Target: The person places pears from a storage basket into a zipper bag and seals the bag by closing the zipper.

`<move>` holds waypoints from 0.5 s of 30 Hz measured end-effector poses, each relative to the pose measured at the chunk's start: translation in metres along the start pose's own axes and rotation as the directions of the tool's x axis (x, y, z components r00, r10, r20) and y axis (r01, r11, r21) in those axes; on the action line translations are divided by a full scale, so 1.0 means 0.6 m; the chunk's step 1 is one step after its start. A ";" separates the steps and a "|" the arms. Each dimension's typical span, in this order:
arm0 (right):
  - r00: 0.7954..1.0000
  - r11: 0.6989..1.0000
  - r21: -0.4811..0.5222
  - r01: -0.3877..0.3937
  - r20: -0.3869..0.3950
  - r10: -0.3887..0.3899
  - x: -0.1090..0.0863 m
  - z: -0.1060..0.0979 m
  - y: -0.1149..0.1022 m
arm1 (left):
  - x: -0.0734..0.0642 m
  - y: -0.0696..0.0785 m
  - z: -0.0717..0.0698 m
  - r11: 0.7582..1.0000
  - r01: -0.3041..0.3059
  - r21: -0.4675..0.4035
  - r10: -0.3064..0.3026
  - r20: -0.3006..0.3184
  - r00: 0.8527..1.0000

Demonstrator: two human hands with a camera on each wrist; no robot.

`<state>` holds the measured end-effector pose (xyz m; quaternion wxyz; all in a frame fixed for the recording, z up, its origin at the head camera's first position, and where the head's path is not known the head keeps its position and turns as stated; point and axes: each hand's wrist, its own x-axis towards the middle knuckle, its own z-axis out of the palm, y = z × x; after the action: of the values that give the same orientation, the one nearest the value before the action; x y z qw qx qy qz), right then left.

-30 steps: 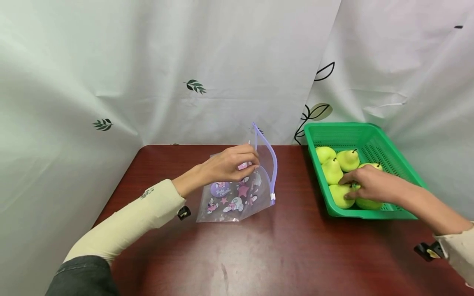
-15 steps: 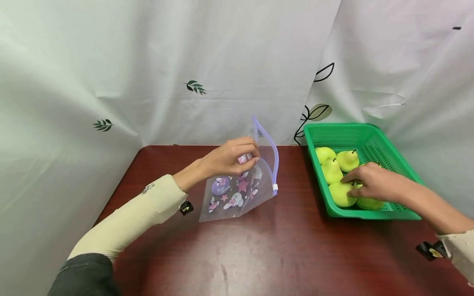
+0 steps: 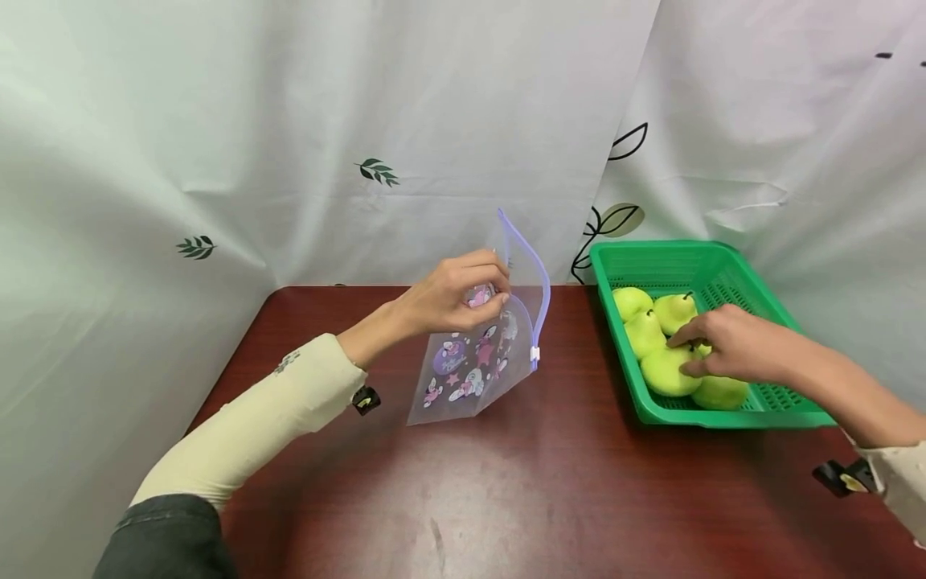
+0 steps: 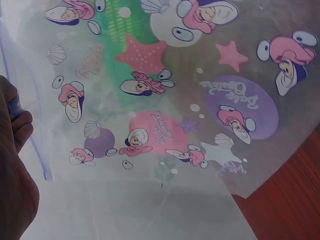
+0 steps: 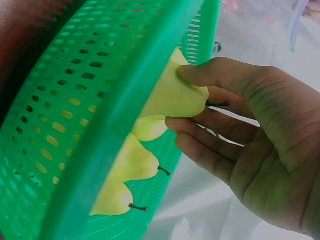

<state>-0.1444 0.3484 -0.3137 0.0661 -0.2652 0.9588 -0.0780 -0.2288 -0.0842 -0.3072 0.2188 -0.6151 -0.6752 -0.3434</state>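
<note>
My left hand (image 3: pixel 463 293) pinches the upper edge of a clear zip bag (image 3: pixel 470 386) with a purple slider strip and pink and purple cartoon prints. The bag hangs tilted over the table, its mouth gaping to the right. In the left wrist view its printed side (image 4: pixel 165 100) fills most of the picture. On the right, my right hand (image 3: pixel 731 346) grips a yellow-green pear (image 3: pixel 667 375) by its neck, thumb on one side and fingers on the other. The right wrist view shows that pear's stem (image 5: pixel 218 104) between thumb and fingers. It overlaps the basket's near corner.
A green plastic basket (image 3: pixel 774 420) holds several more pears, among them a stemmed pear (image 3: pixel 676 311) at the back. It stands on the right of the dark red-brown table (image 3: pixel 463 498). White leaf-printed sheeting (image 3: pixel 434 104) encloses the back and sides.
My left hand has risen and brought the bag up and slightly right, its bottom swinging rightward. The pear in my right hand has come up a little.
</note>
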 end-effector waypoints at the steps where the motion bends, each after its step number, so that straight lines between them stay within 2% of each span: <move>1: 1.000 1.000 -0.004 -0.003 -0.002 0.003 0.000 -0.003 0.001 | 0.000 0.000 0.000 1.000 0.004 -0.005 -0.004 -0.008 1.000; 7: 1.000 1.000 -0.024 -0.017 -0.020 0.017 -0.003 -0.025 0.001 | 0.002 0.001 0.001 1.000 0.017 -0.008 -0.017 -0.033 0.999; 15: 0.995 0.997 -0.061 -0.040 -0.098 0.034 -0.005 -0.075 -0.014 | 0.003 0.002 0.002 1.000 0.023 -0.006 -0.024 -0.027 0.999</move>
<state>-0.1451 0.3480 -0.2677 0.0126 -0.2452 0.9676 -0.0591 -0.2280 -0.0820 -0.3065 0.2220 -0.6031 -0.6783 -0.3562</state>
